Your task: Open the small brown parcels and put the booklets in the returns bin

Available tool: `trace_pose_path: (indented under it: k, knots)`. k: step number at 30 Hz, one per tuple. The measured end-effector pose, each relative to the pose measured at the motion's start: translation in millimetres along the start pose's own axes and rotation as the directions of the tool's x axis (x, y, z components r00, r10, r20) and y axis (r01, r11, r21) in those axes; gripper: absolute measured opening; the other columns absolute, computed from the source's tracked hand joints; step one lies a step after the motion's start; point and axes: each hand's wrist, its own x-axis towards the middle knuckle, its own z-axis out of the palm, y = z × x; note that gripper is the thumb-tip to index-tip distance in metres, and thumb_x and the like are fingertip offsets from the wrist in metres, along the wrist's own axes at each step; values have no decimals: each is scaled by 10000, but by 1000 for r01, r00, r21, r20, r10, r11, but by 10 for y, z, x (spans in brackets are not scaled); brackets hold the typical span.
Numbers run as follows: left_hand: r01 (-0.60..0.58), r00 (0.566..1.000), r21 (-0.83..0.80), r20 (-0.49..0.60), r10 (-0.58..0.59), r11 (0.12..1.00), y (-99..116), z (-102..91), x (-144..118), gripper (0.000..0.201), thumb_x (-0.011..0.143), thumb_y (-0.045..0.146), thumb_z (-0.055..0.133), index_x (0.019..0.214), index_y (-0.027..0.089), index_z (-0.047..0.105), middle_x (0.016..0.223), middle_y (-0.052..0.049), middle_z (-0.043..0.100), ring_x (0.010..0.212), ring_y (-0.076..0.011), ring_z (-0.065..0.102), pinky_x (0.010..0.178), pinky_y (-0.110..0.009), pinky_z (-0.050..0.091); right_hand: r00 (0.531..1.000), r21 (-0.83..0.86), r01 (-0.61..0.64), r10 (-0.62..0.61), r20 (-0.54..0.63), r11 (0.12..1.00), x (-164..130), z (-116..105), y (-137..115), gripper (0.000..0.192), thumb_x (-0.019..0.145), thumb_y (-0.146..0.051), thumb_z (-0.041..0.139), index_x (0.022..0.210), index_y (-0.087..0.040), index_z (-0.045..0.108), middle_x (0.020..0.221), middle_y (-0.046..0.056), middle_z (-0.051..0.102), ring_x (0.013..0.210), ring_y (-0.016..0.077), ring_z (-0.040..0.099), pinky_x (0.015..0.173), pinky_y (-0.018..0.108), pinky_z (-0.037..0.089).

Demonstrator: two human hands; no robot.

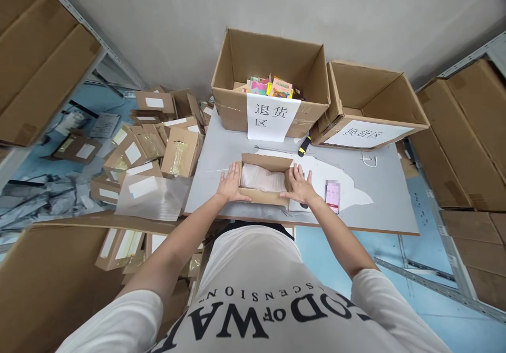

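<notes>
Left hand (230, 182) and right hand (300, 183): fingers spread, palms braced against opposite ends of the small open carton (263, 197), left of the phone (332, 197). Carton judged light, moderately stiff; wrapped contents (261, 177) probably soft. Recommended hold: end walls.

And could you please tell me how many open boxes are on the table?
3: small box between left hand and right hand, large box behind it, second large box at right.
</notes>
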Motion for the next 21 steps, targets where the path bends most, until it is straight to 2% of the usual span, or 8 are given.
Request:
trace_pose_path:
  k: [3, 5, 8, 10, 13, 16, 19, 21]
  knots:
    - [2, 1000, 11, 2, -2, 1000, 7, -7, -13, 1429, 502, 787, 621, 1475, 23, -93, 1548, -241, -34, 1437, -364, 3, 1122, -545, 95, 996, -33, 88, -89, -23, 996, -21, -312, -252, 837, 840, -693, 346, 1426, -95, 347, 1540, 222, 173, 1425, 386, 91, 1066, 648, -47]
    - [9, 1000, 17, 7, -9, 1000, 20, -10, -23, 1431, 502, 799, 607, 1473, 15, -95, 1547, -244, -36, 1436, -368, -5, 1119, -559, 89, 994, 18, 107, -107, 3, 994, 83, -410, -453, 748, 856, -667, 369, 1330, -99, 485, 1461, 228, 364, 1364, 370, 299, 1105, 575, 85]
    - [30, 999, 27, 14, -30, 999, 52, -13, -40, 1416, 516, 804, 589, 1473, 10, -87, 1546, -245, -36, 1437, -366, -12, 1115, -569, 91, 977, 106, -89, 66, 203, 990, 436, -332, -712, 676, 857, -638, 420, 1162, -70, 622, 1232, 252, 588, 1189, 358, 524, 1028, 459, 332]
    - [45, 999, 37, 17, -45, 998, 76, -16, -53, 1405, 522, 801, 588, 1476, 11, -74, 1547, -245, -36, 1437, -366, -19, 1114, -571, 98, 914, 96, -241, 192, 359, 966, 727, -165, -805, 705, 811, -620, 527, 1208, -41, 593, 1262, 258, 565, 1201, 364, 514, 1006, 431, 373]
    - [63, 998, 50, 23, -64, 997, 107, -20, -69, 1381, 530, 792, 593, 1484, 28, -50, 1548, -241, -38, 1436, -369, -22, 1113, -563, 118, 819, 80, -446, 370, 438, 892, 1074, 135, -824, 966, 700, -587, 680, 1417, -31, 350, 1475, 248, 325, 1346, 355, 346, 1066, 412, 333]
    - [78, 997, 45, 24, -79, 996, 127, -16, -76, 1353, 552, 785, 579, 1485, 34, -52, 1550, -236, -43, 1437, -362, -19, 1111, -557, 134, 782, 149, -561, 461, 420, 814, 1244, 381, -788, 1114, 648, -541, 743, 1464, -8, 203, 1518, 260, 204, 1388, 319, 274, 1095, 364, 306]
    - [93, 995, 22, 32, -94, 995, 140, -8, -76, 1368, 548, 790, 577, 1479, 22, -68, 1549, -237, -46, 1438, -360, -21, 1109, -566, 134, 748, 182, -637, 544, 379, 749, 1313, 528, -775, 1110, 618, -462, 791, 1452, -7, 216, 1493, 281, 235, 1385, 313, 279, 1096, 363, 303]
    - [100, 994, 3, 39, -100, 995, 145, -3, -77, 1380, 539, 790, 589, 1479, 24, -68, 1547, -240, -49, 1438, -360, -20, 1108, -574, 120, 693, 170, -703, 610, 385, 691, 1344, 580, -779, 1099, 621, -430, 796, 1447, -6, 208, 1471, 311, 245, 1382, 335, 277, 1078, 419, 322]
